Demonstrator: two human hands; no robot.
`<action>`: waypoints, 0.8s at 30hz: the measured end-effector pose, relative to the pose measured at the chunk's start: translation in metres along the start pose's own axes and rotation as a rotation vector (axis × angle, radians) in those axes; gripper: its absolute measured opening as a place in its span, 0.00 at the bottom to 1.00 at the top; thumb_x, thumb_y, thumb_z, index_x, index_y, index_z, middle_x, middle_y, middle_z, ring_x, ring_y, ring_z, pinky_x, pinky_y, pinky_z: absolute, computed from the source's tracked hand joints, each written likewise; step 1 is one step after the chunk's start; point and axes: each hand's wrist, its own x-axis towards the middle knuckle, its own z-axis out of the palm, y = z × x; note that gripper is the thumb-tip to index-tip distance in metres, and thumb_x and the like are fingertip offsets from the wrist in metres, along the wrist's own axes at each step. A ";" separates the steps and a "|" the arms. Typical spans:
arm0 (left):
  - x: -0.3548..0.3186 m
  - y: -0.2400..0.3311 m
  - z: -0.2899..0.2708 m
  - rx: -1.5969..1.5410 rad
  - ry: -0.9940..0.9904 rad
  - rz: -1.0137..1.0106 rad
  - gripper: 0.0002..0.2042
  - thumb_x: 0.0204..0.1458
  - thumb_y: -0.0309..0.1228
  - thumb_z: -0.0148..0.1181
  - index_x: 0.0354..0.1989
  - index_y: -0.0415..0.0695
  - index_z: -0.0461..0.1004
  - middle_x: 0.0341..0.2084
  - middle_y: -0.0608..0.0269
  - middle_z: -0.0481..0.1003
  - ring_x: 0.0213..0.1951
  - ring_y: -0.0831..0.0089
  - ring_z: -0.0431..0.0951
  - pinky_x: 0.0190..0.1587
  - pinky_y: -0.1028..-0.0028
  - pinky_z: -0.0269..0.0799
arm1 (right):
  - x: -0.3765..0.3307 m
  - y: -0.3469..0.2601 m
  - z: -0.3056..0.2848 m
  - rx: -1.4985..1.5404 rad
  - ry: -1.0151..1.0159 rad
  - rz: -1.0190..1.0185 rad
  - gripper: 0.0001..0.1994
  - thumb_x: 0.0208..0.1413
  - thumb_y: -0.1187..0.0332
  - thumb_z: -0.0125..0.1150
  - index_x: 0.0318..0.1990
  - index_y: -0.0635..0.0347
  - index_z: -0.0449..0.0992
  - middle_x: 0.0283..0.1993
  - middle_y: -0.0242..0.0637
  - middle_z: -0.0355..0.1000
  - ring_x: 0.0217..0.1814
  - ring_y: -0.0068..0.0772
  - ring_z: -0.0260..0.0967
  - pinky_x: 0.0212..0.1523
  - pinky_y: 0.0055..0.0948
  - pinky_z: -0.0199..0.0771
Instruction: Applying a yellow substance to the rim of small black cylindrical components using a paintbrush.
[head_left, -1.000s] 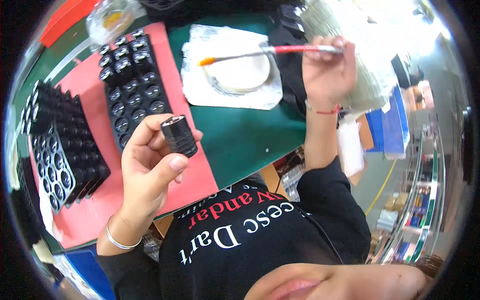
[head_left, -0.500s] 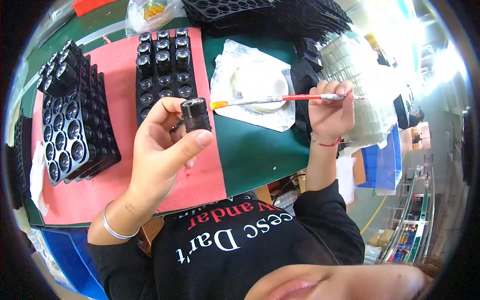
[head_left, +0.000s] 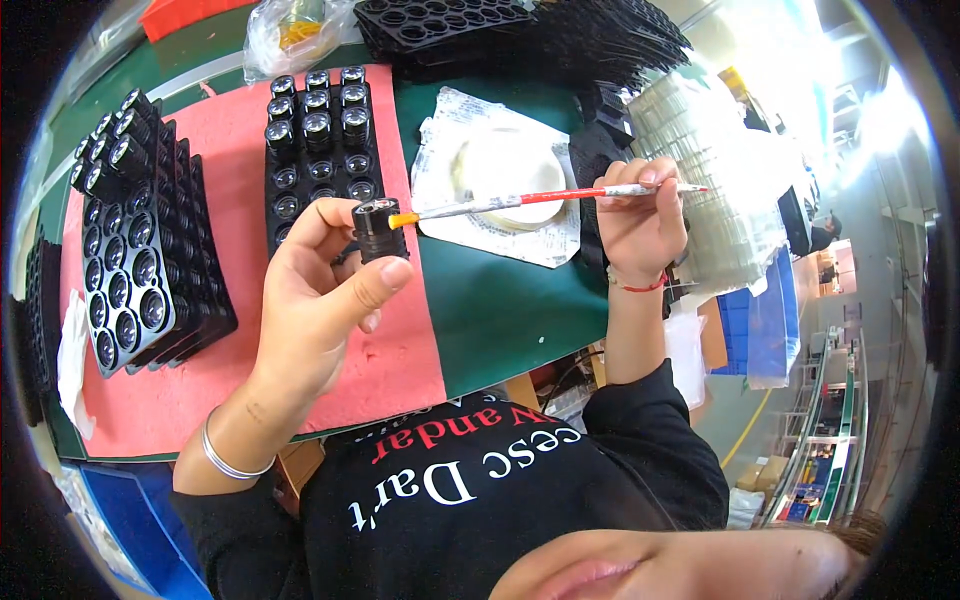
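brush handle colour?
Red and white handle on the brush, with an orange-yellow tip; head view shows it best, held in the right hand.

- Bare green tabletop point(head_left: 500, 310) lies open between the hands.
- Black trays point(head_left: 135, 250) crowd the left side of the pink mat point(head_left: 390, 370).
- A white dish point(head_left: 510, 170) on crinkled wrapping and stacked trays point(head_left: 600, 40) block the far side.

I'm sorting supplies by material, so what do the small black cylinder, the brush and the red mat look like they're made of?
Cylinder in the left hand: black, matte, ribbed side, probably plastic or coated metal; its glinting top looks like glass. Brush in the right hand: thin red painted handle, likely wood, with an orange tip. Mat: flat, dull red, likely rubber or foam sheet.
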 end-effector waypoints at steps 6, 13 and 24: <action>0.001 0.000 0.001 0.005 0.013 0.011 0.15 0.39 0.23 0.61 0.34 0.41 0.63 0.27 0.67 0.67 0.19 0.89 0.62 0.16 0.89 0.57 | 0.001 0.000 0.001 -0.021 0.007 -0.010 0.11 0.53 0.64 0.45 0.28 0.64 0.65 0.24 0.42 0.66 0.25 0.34 0.63 0.29 0.28 0.63; 0.002 -0.001 0.001 0.024 0.005 0.019 0.13 0.41 0.24 0.59 0.34 0.40 0.64 0.27 0.66 0.68 0.18 0.89 0.61 0.17 0.89 0.56 | 0.001 0.000 0.002 -0.060 0.025 -0.025 0.11 0.54 0.65 0.44 0.28 0.64 0.65 0.23 0.41 0.66 0.25 0.33 0.63 0.28 0.27 0.63; 0.002 0.002 0.001 0.051 -0.051 0.013 0.14 0.44 0.26 0.55 0.41 0.38 0.65 0.34 0.61 0.71 0.19 0.88 0.62 0.18 0.89 0.59 | 0.002 -0.002 0.001 -0.121 0.085 -0.053 0.10 0.53 0.66 0.44 0.28 0.64 0.65 0.22 0.40 0.66 0.24 0.31 0.63 0.27 0.25 0.63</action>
